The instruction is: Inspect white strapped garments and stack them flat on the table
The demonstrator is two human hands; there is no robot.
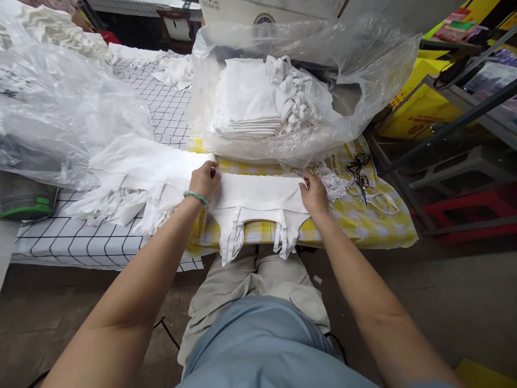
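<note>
A white strappy camisole top [260,193] lies flat across the yellow checked cloth, its straps hanging over the front edge. My left hand [204,180] grips its upper left corner, fingers closed; a green bangle [196,198] is on that wrist. At the opposite corner my right hand [314,194] pinches the top's edge between thumb and fingers. Left of my left hand lies a heap of similar white garments [141,164], partly tangled. Behind the held top, an opened clear plastic bag [355,108] contains a neat stack of folded white garments [248,94] with bunched straps.
Scissors [363,186] lie on the yellow cloth [363,226] at the right, beside small white scraps [333,183]. More clear plastic [76,102] covers the left side of the table. A metal rack [456,124] stands close on the right, with a red stool [472,213] beneath.
</note>
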